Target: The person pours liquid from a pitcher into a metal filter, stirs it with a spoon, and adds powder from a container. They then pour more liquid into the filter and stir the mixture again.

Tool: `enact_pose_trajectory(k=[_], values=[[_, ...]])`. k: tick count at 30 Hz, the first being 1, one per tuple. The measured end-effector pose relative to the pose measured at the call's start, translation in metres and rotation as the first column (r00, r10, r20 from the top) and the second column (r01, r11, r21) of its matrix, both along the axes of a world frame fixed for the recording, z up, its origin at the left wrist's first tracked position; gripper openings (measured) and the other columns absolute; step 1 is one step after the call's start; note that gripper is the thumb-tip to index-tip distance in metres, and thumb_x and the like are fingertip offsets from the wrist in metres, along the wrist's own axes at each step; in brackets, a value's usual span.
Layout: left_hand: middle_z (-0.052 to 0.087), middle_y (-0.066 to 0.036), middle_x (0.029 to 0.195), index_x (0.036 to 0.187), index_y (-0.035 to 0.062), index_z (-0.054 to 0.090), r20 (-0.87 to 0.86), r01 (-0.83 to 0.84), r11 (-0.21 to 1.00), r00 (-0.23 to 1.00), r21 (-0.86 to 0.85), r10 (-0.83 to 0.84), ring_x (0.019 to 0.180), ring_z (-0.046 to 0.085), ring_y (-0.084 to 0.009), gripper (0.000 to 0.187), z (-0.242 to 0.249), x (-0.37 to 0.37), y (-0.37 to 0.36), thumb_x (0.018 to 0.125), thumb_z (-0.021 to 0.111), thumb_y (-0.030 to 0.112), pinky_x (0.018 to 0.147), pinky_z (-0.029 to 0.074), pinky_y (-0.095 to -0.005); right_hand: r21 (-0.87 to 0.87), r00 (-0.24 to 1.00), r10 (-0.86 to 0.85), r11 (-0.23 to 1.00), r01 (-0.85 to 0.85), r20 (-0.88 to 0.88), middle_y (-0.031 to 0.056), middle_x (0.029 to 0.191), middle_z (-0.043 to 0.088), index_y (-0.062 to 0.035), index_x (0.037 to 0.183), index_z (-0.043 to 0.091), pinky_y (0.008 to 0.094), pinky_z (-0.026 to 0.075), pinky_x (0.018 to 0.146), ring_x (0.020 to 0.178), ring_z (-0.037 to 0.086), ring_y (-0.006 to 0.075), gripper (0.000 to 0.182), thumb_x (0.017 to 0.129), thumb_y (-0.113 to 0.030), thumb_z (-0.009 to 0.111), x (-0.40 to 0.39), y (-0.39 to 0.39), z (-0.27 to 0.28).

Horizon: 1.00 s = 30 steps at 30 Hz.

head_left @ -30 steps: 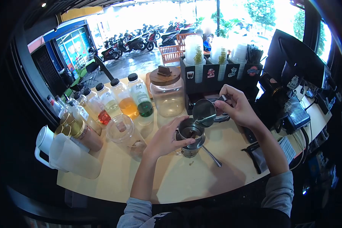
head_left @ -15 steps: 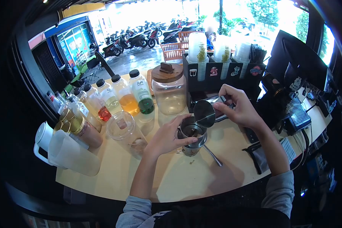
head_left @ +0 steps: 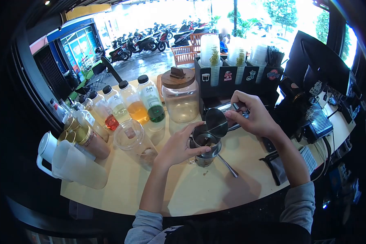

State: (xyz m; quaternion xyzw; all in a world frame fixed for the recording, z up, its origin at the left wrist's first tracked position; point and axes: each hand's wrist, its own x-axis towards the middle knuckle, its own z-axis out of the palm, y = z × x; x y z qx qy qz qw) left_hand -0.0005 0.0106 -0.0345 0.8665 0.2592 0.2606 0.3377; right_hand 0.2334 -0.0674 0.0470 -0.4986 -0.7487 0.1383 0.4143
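My left hand [head_left: 179,143] curls its thumb and fingers around the rim of a metal filter cup [head_left: 202,139], which sits on a glass mug [head_left: 204,161]. Some brownish bits show inside the cup. My right hand [head_left: 250,114] grips the handle of a small metal pitcher [head_left: 216,123], tilted over the cup's far right edge; what it contains I cannot make out. A metal spoon [head_left: 228,166] lies on the table just right of the mug. Left of my left hand stands a clear lidded plastic container [head_left: 133,140] with something brownish inside.
Bottles of coloured syrup [head_left: 137,103] and a large wooden-lidded jar [head_left: 182,99] line the back of the table [head_left: 183,199]. Behind my right hand is a black cup holder [head_left: 240,79]. Plastic pitchers [head_left: 79,164] stand at left. A dark pouch [head_left: 278,167] lies at right.
My right hand has shifted slightly left, and the pitcher has come a little lower over the filter cup. My left hand stays in place.
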Motion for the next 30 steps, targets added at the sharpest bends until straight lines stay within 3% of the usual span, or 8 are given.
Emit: enact_pose_trajectory(k=[4, 12, 25, 28, 30], values=[[0.059, -0.021, 0.122, 0.136, 0.0017, 0.044, 0.008, 0.005, 1.0, 1.0, 0.019, -0.005, 0.111, 0.061, -0.0296, 0.082, -0.001, 0.0, 0.001, 0.071, 0.082, 0.036, 0.095, 0.047, -0.038, 0.007, 1.0, 0.0, 1.0, 0.0, 0.018, 0.0041, 0.064, 0.044, -0.0003, 0.082, 0.043, 0.0236, 0.036, 0.05, 0.059, 0.041, 0.0047, 0.027, 0.086, -0.011, 0.067, 0.001, 0.001, 0.0], [0.062, -0.02, 0.117, 0.136, 0.0013, 0.044, 0.014, 0.008, 1.0, 1.0, 0.012, -0.009, 0.108, 0.062, -0.0281, 0.082, -0.002, 0.0, 0.001, 0.072, 0.082, 0.035, 0.093, 0.047, -0.0369, -0.017, 1.0, 0.028, 0.999, -0.028, 0.01, 0.0062, 0.068, 0.049, 0.0015, 0.085, 0.045, 0.0248, 0.044, 0.054, 0.065, 0.054, 0.0042, 0.024, 0.087, -0.008, 0.067, -0.007, -0.007, 0.01], [0.062, -0.02, 0.117, 0.135, 0.0015, 0.044, 0.017, 0.009, 0.999, 1.0, 0.044, -0.01, 0.107, 0.063, -0.0284, 0.081, -0.003, 0.0, 0.001, 0.072, 0.082, 0.035, 0.092, 0.048, -0.0368, 0.019, 0.999, -0.004, 1.0, 0.003, 0.046, 0.0058, 0.067, 0.048, 0.001, 0.084, 0.044, 0.0248, 0.043, 0.054, 0.063, 0.046, 0.0043, 0.025, 0.087, -0.009, 0.067, -0.007, -0.009, 0.012], [0.062, -0.02, 0.117, 0.135, 0.0017, 0.044, -0.001, -0.003, 0.999, 1.0, 0.046, 0.003, 0.107, 0.062, -0.0287, 0.081, -0.002, 0.0, 0.001, 0.072, 0.082, 0.035, 0.092, 0.048, -0.0372, -0.044, 0.998, 0.009, 0.999, -0.012, -0.058, 0.0058, 0.067, 0.048, 0.0011, 0.084, 0.044, 0.0254, 0.043, 0.054, 0.062, 0.045, 0.0051, 0.026, 0.086, -0.009, 0.067, -0.007, -0.009, 0.012], [0.062, -0.02, 0.116, 0.135, 0.0018, 0.044, 0.016, 0.006, 0.999, 1.0, 0.04, -0.007, 0.107, 0.062, -0.0289, 0.081, -0.003, 0.0, 0.001, 0.072, 0.082, 0.035, 0.092, 0.048, -0.0373, 0.082, 0.993, -0.006, 0.997, -0.004, 0.12, 0.0056, 0.067, 0.049, 0.0013, 0.085, 0.045, 0.0248, 0.044, 0.053, 0.063, 0.05, 0.0043, 0.024, 0.088, -0.009, 0.066, -0.006, -0.008, 0.013]])
